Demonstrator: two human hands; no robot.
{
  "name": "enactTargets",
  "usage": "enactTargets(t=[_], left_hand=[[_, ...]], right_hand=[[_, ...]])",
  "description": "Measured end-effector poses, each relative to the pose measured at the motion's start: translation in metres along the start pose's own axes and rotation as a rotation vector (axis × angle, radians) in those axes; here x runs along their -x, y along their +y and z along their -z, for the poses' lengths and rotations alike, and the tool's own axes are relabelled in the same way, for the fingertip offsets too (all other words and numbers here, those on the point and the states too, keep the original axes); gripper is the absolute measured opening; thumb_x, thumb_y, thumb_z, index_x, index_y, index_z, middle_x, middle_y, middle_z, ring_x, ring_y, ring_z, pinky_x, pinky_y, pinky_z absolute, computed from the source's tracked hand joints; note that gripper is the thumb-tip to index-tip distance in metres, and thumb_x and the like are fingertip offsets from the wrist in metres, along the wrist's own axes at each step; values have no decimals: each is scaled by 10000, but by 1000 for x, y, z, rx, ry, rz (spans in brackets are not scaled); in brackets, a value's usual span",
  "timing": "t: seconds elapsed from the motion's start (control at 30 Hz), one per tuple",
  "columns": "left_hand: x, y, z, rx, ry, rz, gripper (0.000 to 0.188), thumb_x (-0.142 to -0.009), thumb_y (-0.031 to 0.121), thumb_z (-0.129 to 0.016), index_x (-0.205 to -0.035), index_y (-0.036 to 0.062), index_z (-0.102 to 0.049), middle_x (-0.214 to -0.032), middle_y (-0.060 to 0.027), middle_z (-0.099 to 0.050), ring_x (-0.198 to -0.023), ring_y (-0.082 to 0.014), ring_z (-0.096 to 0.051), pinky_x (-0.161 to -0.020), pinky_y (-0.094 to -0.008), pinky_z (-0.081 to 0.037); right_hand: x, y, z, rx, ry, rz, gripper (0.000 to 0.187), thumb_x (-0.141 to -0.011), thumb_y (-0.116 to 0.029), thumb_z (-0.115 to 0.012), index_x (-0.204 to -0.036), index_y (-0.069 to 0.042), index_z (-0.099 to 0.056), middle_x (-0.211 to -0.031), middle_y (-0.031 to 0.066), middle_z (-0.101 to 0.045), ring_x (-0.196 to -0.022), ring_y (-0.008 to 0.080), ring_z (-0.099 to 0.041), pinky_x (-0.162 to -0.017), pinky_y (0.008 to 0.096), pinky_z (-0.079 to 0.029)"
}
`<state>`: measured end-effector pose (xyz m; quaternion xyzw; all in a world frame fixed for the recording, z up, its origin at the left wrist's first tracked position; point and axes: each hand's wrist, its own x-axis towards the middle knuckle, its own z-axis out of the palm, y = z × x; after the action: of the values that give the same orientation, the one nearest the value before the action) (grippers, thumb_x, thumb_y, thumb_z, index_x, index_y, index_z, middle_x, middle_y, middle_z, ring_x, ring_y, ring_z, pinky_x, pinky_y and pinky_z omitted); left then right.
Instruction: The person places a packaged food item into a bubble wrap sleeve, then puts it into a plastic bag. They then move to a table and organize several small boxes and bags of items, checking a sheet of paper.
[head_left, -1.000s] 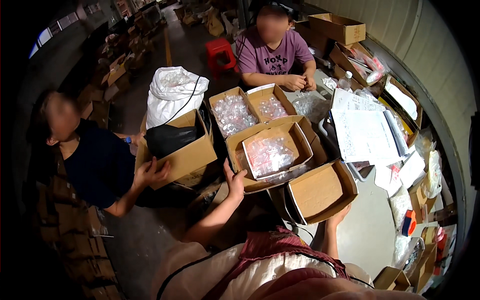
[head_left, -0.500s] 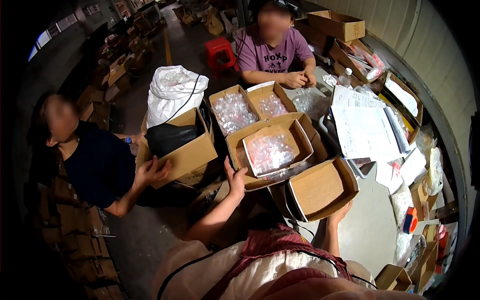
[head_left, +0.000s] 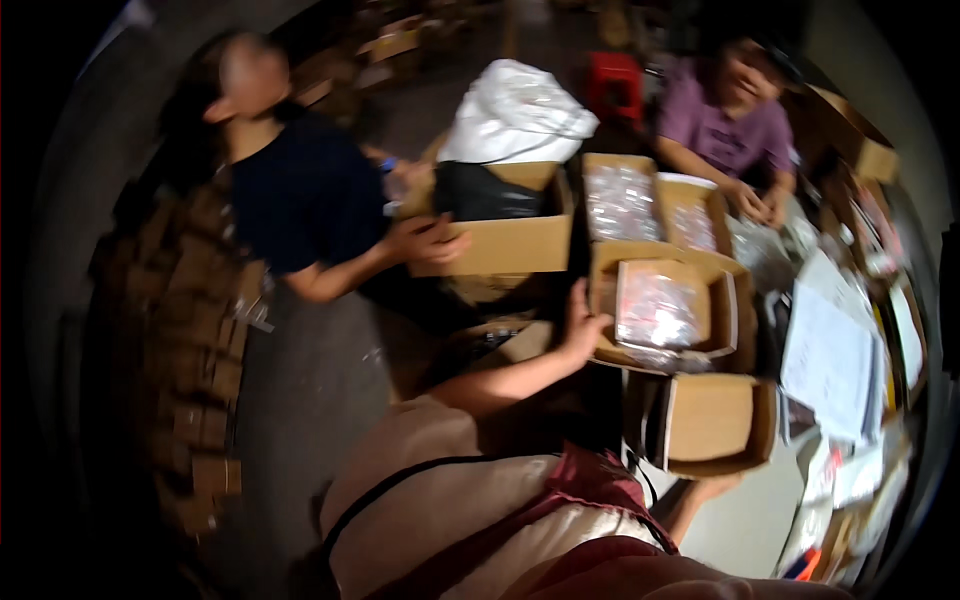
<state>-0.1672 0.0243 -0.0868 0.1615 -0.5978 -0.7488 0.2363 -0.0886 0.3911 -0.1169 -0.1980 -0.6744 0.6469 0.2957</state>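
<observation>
Left hand point(head_left: 584, 328), thumb apart from fingers, at the left side of the large carton point(head_left: 640, 256); right hand point(head_left: 712, 487) under the shallow carton point(head_left: 710, 420) just nearer, finger spread can't be told. Clear packets point(head_left: 655, 308) inside the large carton; farther left, a co-worker's hand point(head_left: 428, 240) at another box point(head_left: 515, 247).

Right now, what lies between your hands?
In the head view, a larger box at the left hand and an empty box at the right hand.
</observation>
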Motion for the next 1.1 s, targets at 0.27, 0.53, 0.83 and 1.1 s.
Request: enactTargets(t=[0.27,0.53,0.83,1.1], left_hand=[[-1,5,9,-194,1,-30,892,-753,118,-661,-1542,52,-252,-1462,-230,-329,-1378,-376,-315,-1175,-433,-256],[-12,8,15,-697,-32,-59,930,-762,180,-698,-1536,-4,-218,-1516,-325,-281,-1397,-476,-295,-1157,-539,-284],[75,114,-10,-794,-717,-863,799,-876,285,-741,-1512,9,-344,-1526,-256,-337,-1407,-448,-313,-1150,-537,-258],[137,82,-52,-917,-888,-839,412,-713,334,-863,-1061,175,-711,-1396,-220,-447,-1397,-437,-315,-1140,-648,-173]], right_hand=[[-25,90,53,696,-119,418,488,-1027,-354,-484,-1353,4,-545,-1363,171,-578,-1306,358,-432,-1180,479,-241],[-18,25,33,382,-383,446,606,-904,-488,-565,-1218,25,-644,-1225,185,-682,-1087,337,-635,-955,468,-466],[7,-21,100,125,-92,-225,474,-906,-41,-579,-1363,3,-461,-1238,136,-602,-1115,231,-619,-949,340,-482],[54,-59,155,-49,-267,-479,332,-916,-8,-560,-1244,35,-552,-1164,115,-631,-985,201,-680,-837,316,-538]])
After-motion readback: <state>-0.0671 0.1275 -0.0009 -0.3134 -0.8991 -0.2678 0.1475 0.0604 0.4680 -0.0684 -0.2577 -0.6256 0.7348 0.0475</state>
